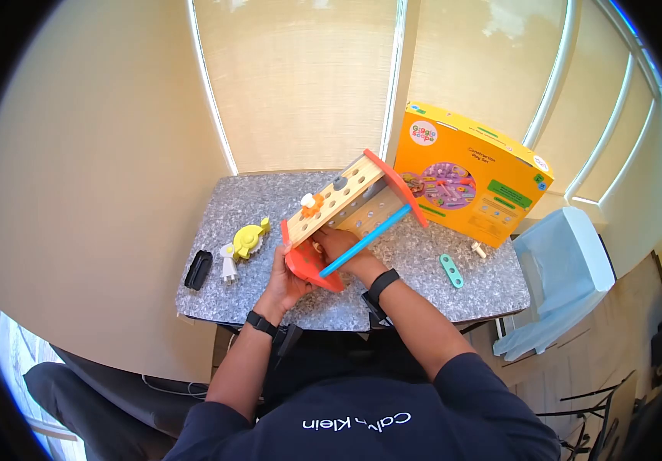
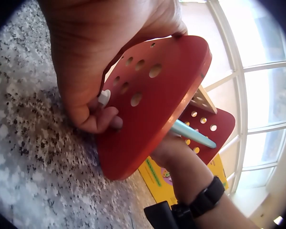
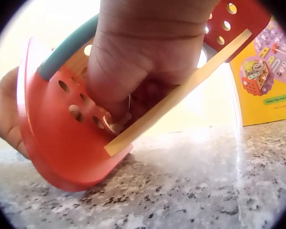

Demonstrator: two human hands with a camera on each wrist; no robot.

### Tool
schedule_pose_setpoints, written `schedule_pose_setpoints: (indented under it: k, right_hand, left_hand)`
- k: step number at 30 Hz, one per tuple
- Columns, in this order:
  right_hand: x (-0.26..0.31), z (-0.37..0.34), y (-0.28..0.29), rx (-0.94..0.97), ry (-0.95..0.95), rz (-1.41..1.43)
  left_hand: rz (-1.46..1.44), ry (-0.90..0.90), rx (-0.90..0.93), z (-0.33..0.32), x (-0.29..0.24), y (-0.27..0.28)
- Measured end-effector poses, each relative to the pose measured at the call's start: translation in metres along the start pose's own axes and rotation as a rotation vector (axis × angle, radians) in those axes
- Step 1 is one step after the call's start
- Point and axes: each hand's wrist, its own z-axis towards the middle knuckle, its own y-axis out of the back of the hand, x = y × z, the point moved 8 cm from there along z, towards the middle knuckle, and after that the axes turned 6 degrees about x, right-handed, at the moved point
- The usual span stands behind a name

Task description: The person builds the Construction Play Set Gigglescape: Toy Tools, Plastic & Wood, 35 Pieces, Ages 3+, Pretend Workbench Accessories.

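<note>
We've got the toy toolbox (image 1: pixel 337 202) tilted over the table (image 1: pixel 262 192), L hand (image 1: pixel 288 286) gripping its red end panel. Our R hand (image 1: pixel 336 243) is inside w/ fingers at a small pale pc (image 3: pixel 113 125); can't tell if it's pinched. Yellow box (image 1: pixel 473 157) stands behind, R side.

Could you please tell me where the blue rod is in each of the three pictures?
Head: the blue rod is near the middle, slanting up to the right.
Left wrist: the blue rod is right of the middle, slanting down to the right.
Right wrist: the blue rod is at upper left, slanting up to the right.
Shared landmark: the yellow box.
</note>
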Motion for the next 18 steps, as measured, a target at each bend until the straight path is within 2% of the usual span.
schedule_pose_setpoints:
  k: [6, 8, 11, 18]
  right_hand:
    - [0.000, 0.003, -0.008, -0.095, 0.005, -0.018]
    - [0.000, 0.005, -0.012, -0.007, -0.060, -0.069]
    - [0.002, 0.009, -0.012, 0.027, -0.077, -0.123]
    - [0.002, 0.001, -0.018, 0.041, -0.143, -0.096]
  left_hand:
    - [-0.137, -0.016, 0.043, -0.001, 0.004, -0.001]
    - [-0.174, -0.001, 0.082, -0.003, 0.005, -0.006]
    - [-0.158, 0.003, 0.050, -0.006, 0.002, -0.013]
    - [-0.105, 0.025, 0.032, -0.003, 0.011, 0.002]
